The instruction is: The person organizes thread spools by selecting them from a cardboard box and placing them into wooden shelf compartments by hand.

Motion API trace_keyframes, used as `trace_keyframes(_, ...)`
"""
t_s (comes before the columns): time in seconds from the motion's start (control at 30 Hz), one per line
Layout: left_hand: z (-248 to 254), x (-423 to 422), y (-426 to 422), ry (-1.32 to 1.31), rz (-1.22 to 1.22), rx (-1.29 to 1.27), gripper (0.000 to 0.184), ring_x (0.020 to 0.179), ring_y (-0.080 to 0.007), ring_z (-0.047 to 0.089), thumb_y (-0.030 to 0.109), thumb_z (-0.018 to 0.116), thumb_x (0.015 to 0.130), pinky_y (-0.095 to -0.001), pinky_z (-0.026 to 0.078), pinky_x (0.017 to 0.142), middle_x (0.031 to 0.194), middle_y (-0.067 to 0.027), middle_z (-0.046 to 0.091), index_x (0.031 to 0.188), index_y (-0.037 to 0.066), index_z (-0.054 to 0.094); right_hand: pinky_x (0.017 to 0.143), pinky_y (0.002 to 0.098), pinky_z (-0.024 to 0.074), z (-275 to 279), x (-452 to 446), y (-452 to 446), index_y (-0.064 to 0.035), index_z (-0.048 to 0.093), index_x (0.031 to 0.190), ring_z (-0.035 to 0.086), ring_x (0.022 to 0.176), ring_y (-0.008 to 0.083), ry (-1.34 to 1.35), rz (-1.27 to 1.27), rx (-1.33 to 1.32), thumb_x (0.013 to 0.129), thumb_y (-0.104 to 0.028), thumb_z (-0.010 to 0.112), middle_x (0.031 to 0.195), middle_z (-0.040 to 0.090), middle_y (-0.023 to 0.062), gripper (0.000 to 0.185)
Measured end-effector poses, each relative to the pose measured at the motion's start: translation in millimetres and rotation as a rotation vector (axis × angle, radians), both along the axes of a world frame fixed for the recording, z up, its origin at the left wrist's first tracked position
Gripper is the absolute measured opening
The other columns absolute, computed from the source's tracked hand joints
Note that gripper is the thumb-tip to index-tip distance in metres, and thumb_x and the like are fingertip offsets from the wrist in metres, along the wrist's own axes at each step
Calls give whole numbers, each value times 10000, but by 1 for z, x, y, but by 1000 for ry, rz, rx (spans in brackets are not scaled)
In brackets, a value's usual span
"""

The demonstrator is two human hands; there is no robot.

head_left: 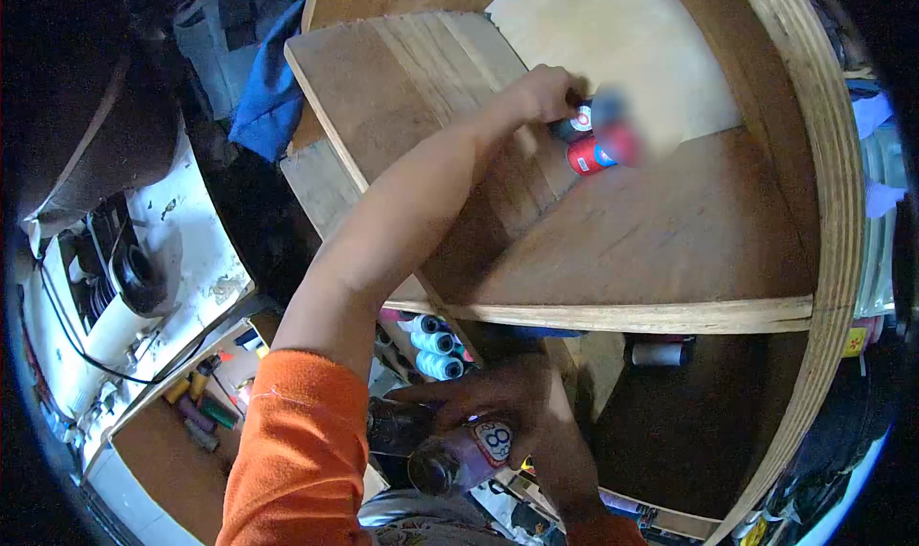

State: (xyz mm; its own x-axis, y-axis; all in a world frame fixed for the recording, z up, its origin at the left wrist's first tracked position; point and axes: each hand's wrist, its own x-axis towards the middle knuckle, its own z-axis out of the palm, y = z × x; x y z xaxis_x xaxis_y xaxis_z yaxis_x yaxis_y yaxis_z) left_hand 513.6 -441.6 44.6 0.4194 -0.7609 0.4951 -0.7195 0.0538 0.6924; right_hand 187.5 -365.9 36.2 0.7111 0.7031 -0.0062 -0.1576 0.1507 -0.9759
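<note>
My left hand [550, 93] reaches into the wooden shelf unit, its fingers closed around a dark bottle [576, 122] with a round white label. Right beside that bottle stands a red bottle [586, 157] with a blue patch; the upper parts of both are blurred. Low in front of my body, in shadow, my right hand [507, 393] grips a clear glass bottle [459, 462] whose round label shows an 8. A second dark glass bottle [397, 426] lies against the same hand, partly hidden by the fingers.
The shelf's front edge [632, 314] and curved side panel [833, 192] frame the space. Light-blue thread spools [437, 355] and a white spool [659, 355] sit below. At left are a sewing machine [134, 278], an open drawer [182, 460] with spools, and blue cloth [268, 96].
</note>
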Motion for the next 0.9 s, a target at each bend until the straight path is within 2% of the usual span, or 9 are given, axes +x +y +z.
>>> trace_keyframes(0.2,6,12,13,74,98,148,520,976,-314,613,368,639,795,-373,467,870,1044,-160,644,1165,13,553,907,404,389,2,5,0,84,455,1184,526,1036,307,-36,-22,0,537,-429,812,1137,534,208,900)
trace_keyframes(0.27,-3,39,28,-201,199,-13,512,932,-289,628,343,635,802,-361,486,841,1043,-160,644,1163,-10,551,909,404,387,3,7,3,84,455,1184,524,1038,307,-53,-39,4,535,-430,812,1138,533,208,901)
trace_keyframes(0.33,38,-3,130,114,230,-202,377,899,-284,636,306,579,835,-374,494,798,964,-174,660,1060,7,623,911,403,385,0,10,12,84,454,1183,522,1039,307,-67,-78,11,534,-430,812,1140,532,207,903)
trace_keyframes(0.4,47,-45,225,502,214,-359,249,785,-183,642,43,544,834,-301,504,664,885,-126,667,1066,-33,590,914,403,382,-1,14,13,85,453,1183,520,1041,307,-30,-139,55,532,-431,811,1141,530,207,904)
trace_keyframes(0.47,23,-96,286,379,570,-494,263,735,-111,594,225,538,900,-252,472,678,781,-63,644,917,-20,633,786,401,467,-1,2,0,99,486,1099,590,894,323,132,-252,192,493,-402,817,1011,574,236,853)
trace_keyframes(0.53,3,-169,327,671,683,-322,235,686,-92,553,212,537,898,-240,455,653,699,-14,578,894,-9,616,920,429,408,-27,-4,-4,94,422,1215,552,1038,317,102,-353,254,479,-350,838,1124,557,225,955)
trace_keyframes(0.63,-12,-271,318,1054,330,-468,459,859,-144,558,191,721,774,-278,476,716,1005,-94,555,1133,-4,513,972,444,396,-19,4,4,89,390,1275,544,1097,311,80,-373,260,467,-328,850,1178,553,216,1019)
trace_keyframes(0.7,-16,-293,308,739,482,-267,671,927,-215,571,170,799,658,-307,497,761,1043,-152,515,1214,-19,472,955,440,412,1,14,13,86,391,1279,556,1078,304,47,-260,254,460,-333,852,1168,563,208,1029)
trace_keyframes(0.9,-27,-281,309,885,377,-351,563,927,-196,603,46,756,639,-303,498,809,994,-112,570,1138,-37,508,957,468,402,3,17,10,45,447,1245,493,1120,295,132,-257,239,471,-377,866,1216,491,186,977)
